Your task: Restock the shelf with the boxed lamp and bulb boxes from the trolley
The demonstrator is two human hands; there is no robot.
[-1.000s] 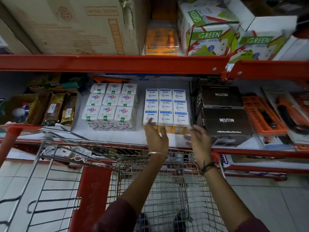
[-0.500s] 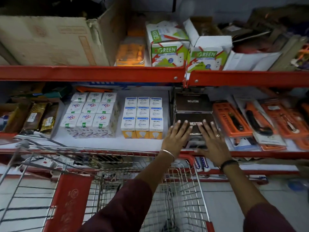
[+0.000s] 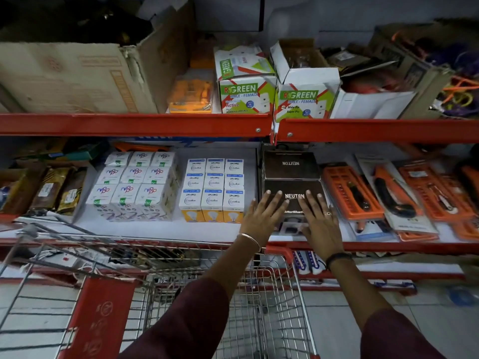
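Two dark boxed lamps marked NEUTON stand one behind the other on the middle shelf; the front one (image 3: 294,189) has both my hands flat on its top. My left hand (image 3: 264,216) lies on its left part, my right hand (image 3: 320,220) on its right part, fingers spread, gripping nothing. Left of it stands a block of white-and-blue bulb boxes (image 3: 215,187) with yellow fronts, and further left a block of white bulb boxes (image 3: 134,182). The wire trolley (image 3: 259,307) is below my arms; its basket looks bare where I can see it.
Orange blister-packed tools (image 3: 394,193) lie right of the lamp boxes. The red shelf rail (image 3: 155,124) above carries a big cardboard carton (image 3: 77,76) and green-white boxes (image 3: 246,92). Brown packets (image 3: 51,190) sit at the far left. Tiled floor shows to the right of the trolley.
Both hands moved right from the blue-white bulb boxes onto the front NEUTON box and now rest flat on it. The view shifted right and up.
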